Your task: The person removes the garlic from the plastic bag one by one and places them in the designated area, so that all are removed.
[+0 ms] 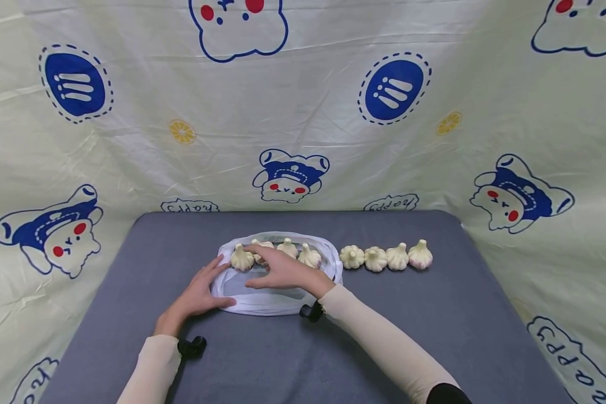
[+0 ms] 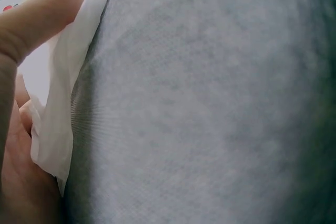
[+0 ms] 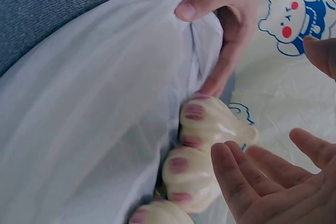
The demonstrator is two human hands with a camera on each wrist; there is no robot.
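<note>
At the centre of the head view, a white plastic bag (image 1: pixel 262 300) lies open on the grey table (image 1: pixel 434 336) with four garlic bulbs (image 1: pixel 242 258) lined along its far rim. Left hand (image 1: pixel 199 292) pinches the bag's left edge between thumb and fingers. Right hand (image 1: pixel 283 270) hovers over the bulbs, fingers spread and relaxed, holding nothing. Right of the bag, four more garlic bulbs (image 1: pixel 386 257) sit in a row.
</note>
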